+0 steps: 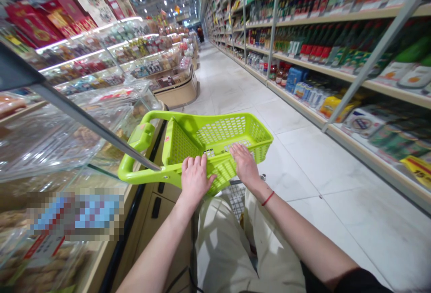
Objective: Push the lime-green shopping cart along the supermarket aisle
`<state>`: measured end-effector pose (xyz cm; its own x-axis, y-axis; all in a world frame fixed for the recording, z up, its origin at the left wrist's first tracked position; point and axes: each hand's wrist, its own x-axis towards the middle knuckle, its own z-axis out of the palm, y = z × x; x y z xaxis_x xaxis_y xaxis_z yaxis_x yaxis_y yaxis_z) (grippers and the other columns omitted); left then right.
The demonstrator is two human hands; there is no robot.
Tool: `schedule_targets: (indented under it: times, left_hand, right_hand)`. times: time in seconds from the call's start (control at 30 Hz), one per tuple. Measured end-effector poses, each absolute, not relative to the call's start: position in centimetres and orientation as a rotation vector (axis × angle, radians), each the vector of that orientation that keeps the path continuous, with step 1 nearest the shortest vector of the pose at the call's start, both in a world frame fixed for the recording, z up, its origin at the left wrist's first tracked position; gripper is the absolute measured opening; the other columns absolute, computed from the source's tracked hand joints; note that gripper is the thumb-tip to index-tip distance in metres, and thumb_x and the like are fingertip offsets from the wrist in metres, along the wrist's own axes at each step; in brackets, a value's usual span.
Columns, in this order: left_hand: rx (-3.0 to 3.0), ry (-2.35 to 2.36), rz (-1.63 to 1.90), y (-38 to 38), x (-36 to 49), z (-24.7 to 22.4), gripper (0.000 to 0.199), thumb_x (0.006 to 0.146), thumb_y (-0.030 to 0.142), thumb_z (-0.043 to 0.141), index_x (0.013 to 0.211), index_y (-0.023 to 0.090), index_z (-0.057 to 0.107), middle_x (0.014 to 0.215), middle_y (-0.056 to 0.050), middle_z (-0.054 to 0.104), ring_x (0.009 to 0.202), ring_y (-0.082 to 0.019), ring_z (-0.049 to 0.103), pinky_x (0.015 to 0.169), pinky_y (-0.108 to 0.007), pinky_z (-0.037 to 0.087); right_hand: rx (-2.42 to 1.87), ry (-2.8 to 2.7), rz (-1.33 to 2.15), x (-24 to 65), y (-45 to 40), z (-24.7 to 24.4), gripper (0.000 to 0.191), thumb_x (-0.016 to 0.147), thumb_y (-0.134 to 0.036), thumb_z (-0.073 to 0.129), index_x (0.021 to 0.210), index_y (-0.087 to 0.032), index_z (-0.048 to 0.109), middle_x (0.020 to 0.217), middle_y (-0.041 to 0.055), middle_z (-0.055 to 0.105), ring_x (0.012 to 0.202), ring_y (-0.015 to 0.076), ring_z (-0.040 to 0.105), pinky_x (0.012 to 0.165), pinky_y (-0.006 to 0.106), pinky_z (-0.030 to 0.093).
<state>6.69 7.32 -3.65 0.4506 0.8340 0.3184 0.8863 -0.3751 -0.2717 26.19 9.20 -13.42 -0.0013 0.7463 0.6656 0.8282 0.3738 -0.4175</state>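
A lime-green plastic shopping basket (232,128) with mesh walls sits tilted in front of me, on top of a wire cart (236,197). My left hand (195,178) grips its near rim, and my right hand (244,164) lies over the same rim with fingers spread. A red cord bracelet (268,198) circles my right wrist. The basket's folded handle (139,138) lies at its left end, close to a glass display counter (77,136). Something small and pale lies inside, partly hidden by my fingers. Light trousers (222,248) fill the view below my arms.
Glass counters of packaged foods line the left side, with a blurred sign (76,216) low down. Shelves of bottled sauces (323,41) run along the right. A white tiled floor (303,167) stretches ahead, and a distant person (200,34) stands far down the aisle.
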Motion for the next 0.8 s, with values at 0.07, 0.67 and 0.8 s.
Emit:
schedule_targets:
  times: [0.07,0.67,0.8]
  left_hand:
    - [-2.305,-1.448,-0.183,7.3,6.7,-3.6,0.067,0.083,0.053,0.060,0.135,0.013,0.050,0.109,-0.013,0.062,0.105,-0.032,0.051,0.104,-0.047,0.034]
    - [-2.317,-1.433,-0.198,7.1,6.6,-3.8,0.070,0.081,0.052,0.062,0.138,0.013,0.048,0.110,-0.013,0.061,0.106,-0.032,0.050,0.107,-0.047,0.032]
    - [-2.338,-1.442,-0.215,7.0,6.6,-3.7,0.070,0.081,0.051,0.062,0.138,0.014,0.047,0.109,-0.014,0.060,0.107,-0.032,0.051,0.107,-0.048,0.032]
  right_hand:
    - [-1.319,-1.816,-0.075,25.1,9.1,-12.8,0.055,0.085,0.000,0.038,0.135,-0.012,0.058,0.141,0.0147,0.056,0.139,0.0223,0.045,0.119,0.048,0.034]
    - [-1.494,-1.760,-0.266,27.2,8.3,-13.8,0.056,0.086,0.001,0.038,0.140,-0.008,0.052,0.144,0.0183,0.052,0.142,0.0253,0.040,0.119,0.052,0.033]
    - [-1.403,-1.792,-0.130,24.3,8.2,-12.8,0.058,0.085,0.001,0.039,0.140,-0.011,0.052,0.145,0.0152,0.052,0.141,0.0237,0.040,0.121,0.049,0.031]
